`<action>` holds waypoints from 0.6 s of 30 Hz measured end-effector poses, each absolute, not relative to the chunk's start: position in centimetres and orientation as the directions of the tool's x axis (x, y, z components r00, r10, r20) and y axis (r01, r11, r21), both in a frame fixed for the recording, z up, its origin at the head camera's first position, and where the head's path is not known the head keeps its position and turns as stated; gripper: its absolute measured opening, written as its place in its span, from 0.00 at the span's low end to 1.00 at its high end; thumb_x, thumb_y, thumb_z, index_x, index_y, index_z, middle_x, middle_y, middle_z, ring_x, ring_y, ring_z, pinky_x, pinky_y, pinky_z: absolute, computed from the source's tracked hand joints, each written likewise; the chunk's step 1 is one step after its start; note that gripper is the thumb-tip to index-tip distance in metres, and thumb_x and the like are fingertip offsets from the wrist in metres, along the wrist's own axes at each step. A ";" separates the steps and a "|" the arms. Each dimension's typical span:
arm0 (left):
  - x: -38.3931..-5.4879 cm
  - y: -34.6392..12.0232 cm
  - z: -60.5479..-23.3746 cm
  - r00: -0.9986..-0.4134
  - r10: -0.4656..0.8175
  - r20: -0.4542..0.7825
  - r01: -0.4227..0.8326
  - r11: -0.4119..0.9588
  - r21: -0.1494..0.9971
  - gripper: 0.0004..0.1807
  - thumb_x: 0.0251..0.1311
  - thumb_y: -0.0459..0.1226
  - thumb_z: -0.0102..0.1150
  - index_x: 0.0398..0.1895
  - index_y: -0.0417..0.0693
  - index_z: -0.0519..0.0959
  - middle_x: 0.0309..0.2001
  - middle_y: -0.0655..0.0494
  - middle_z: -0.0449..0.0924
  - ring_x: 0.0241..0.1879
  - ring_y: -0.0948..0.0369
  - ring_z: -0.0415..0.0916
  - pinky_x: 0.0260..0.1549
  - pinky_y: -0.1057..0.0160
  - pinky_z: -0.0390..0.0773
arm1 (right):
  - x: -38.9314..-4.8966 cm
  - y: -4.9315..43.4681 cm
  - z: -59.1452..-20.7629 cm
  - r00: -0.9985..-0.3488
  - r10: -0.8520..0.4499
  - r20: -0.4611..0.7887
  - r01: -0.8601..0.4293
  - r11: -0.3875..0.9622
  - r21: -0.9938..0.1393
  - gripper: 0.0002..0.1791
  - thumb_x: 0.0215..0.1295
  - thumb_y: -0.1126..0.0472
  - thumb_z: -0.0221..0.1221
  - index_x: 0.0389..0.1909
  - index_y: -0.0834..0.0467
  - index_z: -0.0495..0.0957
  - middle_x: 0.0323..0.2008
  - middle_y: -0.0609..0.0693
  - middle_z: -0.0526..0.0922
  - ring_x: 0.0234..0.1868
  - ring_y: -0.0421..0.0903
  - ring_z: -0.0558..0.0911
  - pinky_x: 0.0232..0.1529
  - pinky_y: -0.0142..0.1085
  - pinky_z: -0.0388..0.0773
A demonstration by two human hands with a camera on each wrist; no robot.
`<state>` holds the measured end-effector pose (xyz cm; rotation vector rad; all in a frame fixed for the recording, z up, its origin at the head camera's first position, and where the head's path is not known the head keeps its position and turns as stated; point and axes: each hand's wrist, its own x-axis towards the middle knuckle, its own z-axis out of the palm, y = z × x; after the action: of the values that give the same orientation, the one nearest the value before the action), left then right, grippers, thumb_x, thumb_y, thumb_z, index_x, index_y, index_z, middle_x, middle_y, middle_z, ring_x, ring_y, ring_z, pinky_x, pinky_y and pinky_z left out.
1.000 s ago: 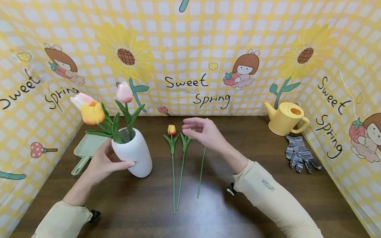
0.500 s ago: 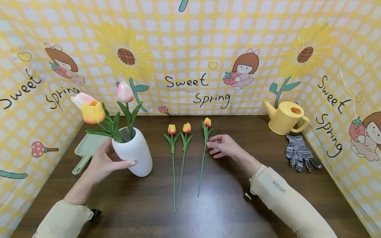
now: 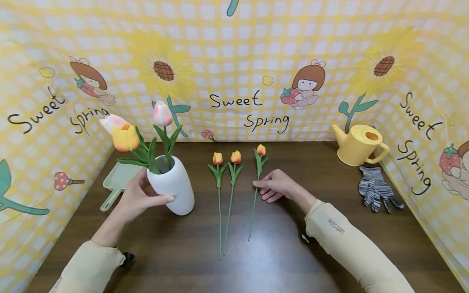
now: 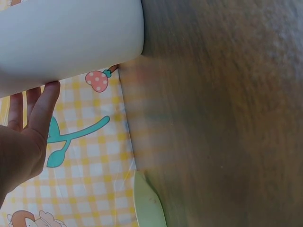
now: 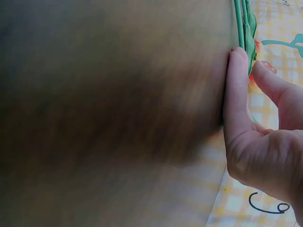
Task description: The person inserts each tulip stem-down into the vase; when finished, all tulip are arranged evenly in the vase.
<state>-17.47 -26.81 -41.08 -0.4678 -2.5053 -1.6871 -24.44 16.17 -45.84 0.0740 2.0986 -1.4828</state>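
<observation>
White vase (image 3: 177, 187) held in our left grip (image 3: 141, 199) — our right grip (image 3: 276, 187) has just narrowed, pinching the rightmost tulip (image 3: 259, 162) — so we judge that one chosen.

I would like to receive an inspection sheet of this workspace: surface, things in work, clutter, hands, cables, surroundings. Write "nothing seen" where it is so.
Surface: dark brown table with visible grain.
Job's things: white vase with three tulip heads showing; three orange-yellow tulips lying to its right.
Clutter: pale green pan, yellow watering can, grey glove.
Hands: left hand grips the vase; right hand has its fingers at the rightmost stem, pinch unclear.
Cables: nothing seen.
Surroundings: yellow checked cloth behind and on both sides.
</observation>
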 end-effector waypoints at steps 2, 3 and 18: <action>-17.4 -27.0 -41.0 -0.949 0.199 0.243 0.299 0.343 0.890 0.44 0.44 0.28 0.81 0.67 0.48 0.68 0.52 0.51 0.80 0.45 0.58 0.84 0.37 0.59 0.86 | -24.4 15.8 -45.7 -0.844 -0.263 -0.468 0.341 0.411 -0.846 0.20 0.66 0.51 0.69 0.45 0.65 0.82 0.31 0.58 0.85 0.27 0.49 0.88 0.31 0.44 0.87; -17.4 -27.1 -41.0 -0.950 0.197 0.242 0.298 0.342 0.891 0.44 0.44 0.28 0.81 0.67 0.48 0.68 0.52 0.51 0.80 0.46 0.58 0.83 0.38 0.58 0.86 | -24.5 15.6 -45.6 -0.843 -0.260 -0.470 0.342 0.416 -0.843 0.19 0.66 0.52 0.69 0.45 0.65 0.82 0.30 0.58 0.85 0.27 0.49 0.88 0.31 0.44 0.87; -17.4 -27.1 -41.0 -0.952 0.208 0.222 0.282 0.326 0.902 0.45 0.44 0.28 0.81 0.67 0.49 0.68 0.53 0.50 0.79 0.45 0.56 0.84 0.37 0.59 0.86 | -24.7 15.5 -45.9 -0.837 -0.250 -0.487 0.359 0.421 -0.833 0.15 0.66 0.56 0.68 0.42 0.65 0.83 0.28 0.56 0.86 0.25 0.48 0.87 0.28 0.41 0.86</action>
<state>-17.39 -27.06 -41.00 -0.4634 -2.5038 -1.7254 -24.72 15.48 -45.89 0.0924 2.1246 -1.4366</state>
